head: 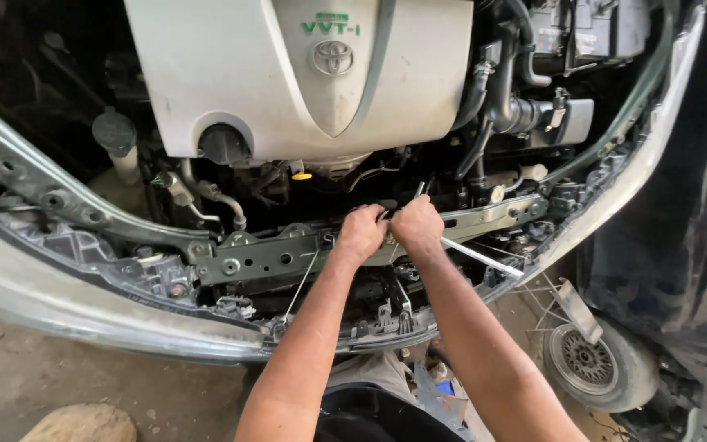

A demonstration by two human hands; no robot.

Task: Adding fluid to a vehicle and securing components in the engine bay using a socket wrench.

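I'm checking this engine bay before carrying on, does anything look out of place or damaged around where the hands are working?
Yes. The car's front is stripped: the metal crossmember lies bare, and the plastic bumper carrier beneath shows ragged, open clips. A loose wheel lies on the ground at right. Both the left hand and right hand grip a slim metal tool.

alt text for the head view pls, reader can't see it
Both hands, left hand and right hand, grip a metal wrench at the front crossmember of an open car engine bay, below the grey engine cover.
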